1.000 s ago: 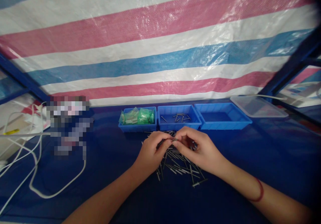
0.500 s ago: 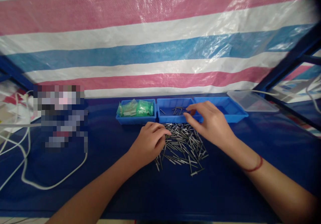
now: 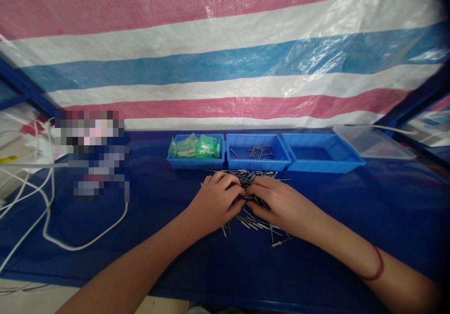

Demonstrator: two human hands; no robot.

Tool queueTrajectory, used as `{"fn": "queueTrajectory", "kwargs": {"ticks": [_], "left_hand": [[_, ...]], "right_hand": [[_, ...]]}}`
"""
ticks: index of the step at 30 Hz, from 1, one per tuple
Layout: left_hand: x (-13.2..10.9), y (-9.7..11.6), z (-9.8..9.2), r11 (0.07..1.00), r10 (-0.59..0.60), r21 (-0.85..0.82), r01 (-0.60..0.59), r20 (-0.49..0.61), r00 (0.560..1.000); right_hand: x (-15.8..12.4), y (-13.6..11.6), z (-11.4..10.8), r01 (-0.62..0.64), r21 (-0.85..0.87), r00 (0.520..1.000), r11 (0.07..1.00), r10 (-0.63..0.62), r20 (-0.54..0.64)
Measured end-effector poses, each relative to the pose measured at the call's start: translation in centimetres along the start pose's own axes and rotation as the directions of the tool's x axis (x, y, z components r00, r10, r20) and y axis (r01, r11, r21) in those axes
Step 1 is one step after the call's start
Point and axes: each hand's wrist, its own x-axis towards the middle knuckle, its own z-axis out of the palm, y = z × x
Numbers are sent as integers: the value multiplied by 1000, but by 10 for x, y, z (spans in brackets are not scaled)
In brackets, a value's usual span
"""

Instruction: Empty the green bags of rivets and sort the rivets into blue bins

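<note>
A pile of metal blind rivets lies on the blue tabletop, partly covered by my hands. From the left, my left hand rests over the pile with curled fingers, its thumb and fingertips closed on rivets. My right hand meets it from the other side, thumb and fingers pinched on a rivet; the fingertips of both hands almost touch. Exactly how many rivets each one grips is hidden. Behind the pile, the middle blue bin holds several loose rivets.
A left blue bin contains green and clear plastic packets. To the right stand another blue bin and a clear plastic lid. White cables run across the table's left side, near a pixelated area. A striped sheet hangs behind.
My right hand has come down from the middle bin to the pile, beside my left hand. One more rivet seems to lie in that bin's right part. The view has shifted slightly.
</note>
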Motion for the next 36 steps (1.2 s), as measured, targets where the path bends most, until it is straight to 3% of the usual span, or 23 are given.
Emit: {"fn": "queueTrajectory", "kwargs": {"ticks": [12, 20, 26, 29, 33, 36], "left_hand": [[1, 2, 2, 999, -52, 9, 52, -32, 998], [1, 5, 0, 992, -95, -92, 85, -120, 988], [2, 4, -5, 955, -116, -287, 67, -159, 980], [2, 5, -7, 936, -121, -350, 48, -192, 974], [1, 6, -6, 901, -138, -433, 16, -251, 958], [2, 6, -2, 885, -136, -465, -5, -270, 953]], "right_hand": [[3, 5, 1, 59, -5, 995, 998, -59, -77], [1, -1, -8, 36, -15, 992, 999, -38, -123], [0, 0, -13, 125, 258, 960, 958, -51, -276], [0, -2, -11, 101, 443, 940, 891, 60, -336], [0, -8, -5, -25, 676, 879, 737, 338, -336], [0, -11, -3, -66, 738, 860, 671, 413, -299]]}}
